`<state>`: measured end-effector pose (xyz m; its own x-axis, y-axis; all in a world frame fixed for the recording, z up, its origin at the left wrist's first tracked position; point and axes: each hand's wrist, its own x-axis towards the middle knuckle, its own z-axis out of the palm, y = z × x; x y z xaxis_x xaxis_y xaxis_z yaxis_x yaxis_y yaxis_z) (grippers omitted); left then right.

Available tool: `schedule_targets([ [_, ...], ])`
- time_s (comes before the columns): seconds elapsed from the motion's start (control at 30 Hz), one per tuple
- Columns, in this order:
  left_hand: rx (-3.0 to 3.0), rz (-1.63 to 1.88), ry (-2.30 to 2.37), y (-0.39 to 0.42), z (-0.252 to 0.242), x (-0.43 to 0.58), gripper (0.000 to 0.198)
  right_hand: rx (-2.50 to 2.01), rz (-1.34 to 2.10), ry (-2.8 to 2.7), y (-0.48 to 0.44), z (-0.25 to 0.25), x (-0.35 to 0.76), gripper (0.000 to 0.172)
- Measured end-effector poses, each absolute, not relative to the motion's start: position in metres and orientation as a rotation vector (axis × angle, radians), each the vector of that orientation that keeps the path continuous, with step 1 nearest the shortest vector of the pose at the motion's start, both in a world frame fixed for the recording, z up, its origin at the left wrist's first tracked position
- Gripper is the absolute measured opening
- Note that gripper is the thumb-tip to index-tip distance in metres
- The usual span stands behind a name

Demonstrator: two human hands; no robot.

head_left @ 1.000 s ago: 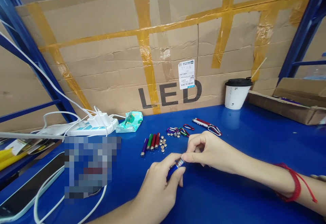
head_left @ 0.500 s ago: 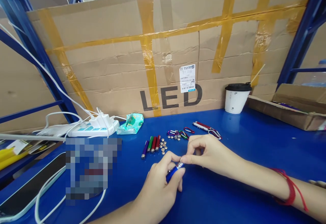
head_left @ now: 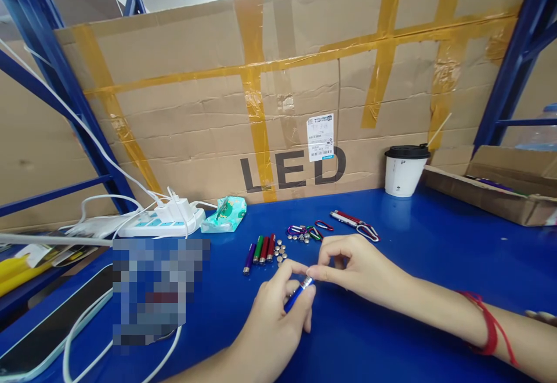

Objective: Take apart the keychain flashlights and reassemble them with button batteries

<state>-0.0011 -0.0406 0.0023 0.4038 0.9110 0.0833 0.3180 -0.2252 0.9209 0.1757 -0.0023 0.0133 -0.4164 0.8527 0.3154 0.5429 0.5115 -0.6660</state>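
Observation:
My left hand is closed around a small blue flashlight tube, its silver end pointing up and to the right. At that silver end, the thumb and index finger of my right hand pinch together; whatever lies between the fingertips is hidden. Beyond my hands lie a purple tube, a green tube and two red tubes, side by side. Several silver button cells are scattered beside them. Small carabiner clips, including a purple one and a red one, rest farther back.
Silver and red flashlights with clips lie at the back. A lidded paper cup and an open cardboard box stand at right. A power strip, a teal packet, a phone and white cables occupy the left.
The view has shifted slightly. My hands keep nearly the same pose, with the right fingertips still at the silver end of the blue tube.

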Motion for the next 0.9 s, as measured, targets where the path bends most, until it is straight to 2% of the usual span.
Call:
schedule_targets([
  [0.9,1.728,0.797,1.100,-0.0412,0.0026,0.0004,0.024,-1.139,0.578,-2.116,-0.0019,0.0131,0.1747,0.038],
])
